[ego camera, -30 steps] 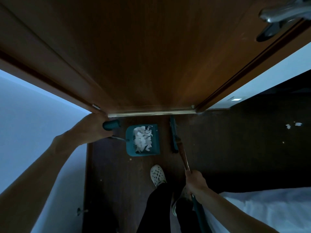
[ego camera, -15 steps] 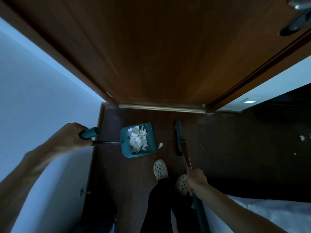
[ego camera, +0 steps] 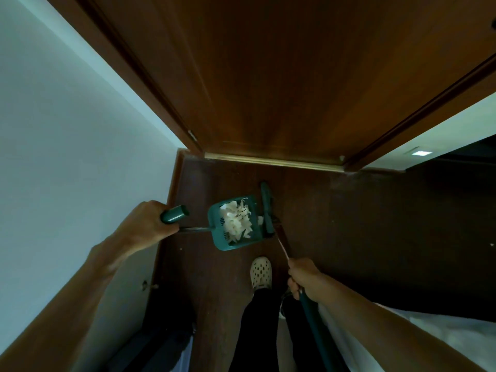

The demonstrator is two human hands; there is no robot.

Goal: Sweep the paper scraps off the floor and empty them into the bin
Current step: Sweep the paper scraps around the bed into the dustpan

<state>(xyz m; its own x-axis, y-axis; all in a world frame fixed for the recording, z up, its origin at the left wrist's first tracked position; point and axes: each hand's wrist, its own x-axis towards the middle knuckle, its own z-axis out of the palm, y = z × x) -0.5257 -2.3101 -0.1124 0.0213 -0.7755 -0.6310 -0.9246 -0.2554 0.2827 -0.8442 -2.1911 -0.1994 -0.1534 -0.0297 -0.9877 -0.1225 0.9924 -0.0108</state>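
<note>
Dim hallway corner: dark wood floor [ego camera: 375,224], closed wooden door [ego camera: 268,76] ahead, pale wall [ego camera: 67,130] to the left. Left hand [ego camera: 145,224] wrapped round the green grip of the long-handled dustpan [ego camera: 236,224], pan low over the floor and heaped with white paper scraps [ego camera: 236,221]. Right hand [ego camera: 304,276] clenched on the broom [ego camera: 267,210] shaft, brush head pressed up against the pan's open right edge. One small scrap [ego camera: 259,219] at the lip between brush and pan, possibly half inside; too dim to tell. White clog [ego camera: 261,272] planted just behind the pan, white bedding [ego camera: 429,331] at lower right.

Gathering step looks nearly finished here: bulk of the scraps in the pan, only the stray at the lip to nudge in. Next, a short flick of the brush toward the pan, then lifting with the pan held level so nothing slides out, and carrying to the bin, which is nowhere in sight. Faint pale specks farther right on the floor, perhaps more scraps.
</note>
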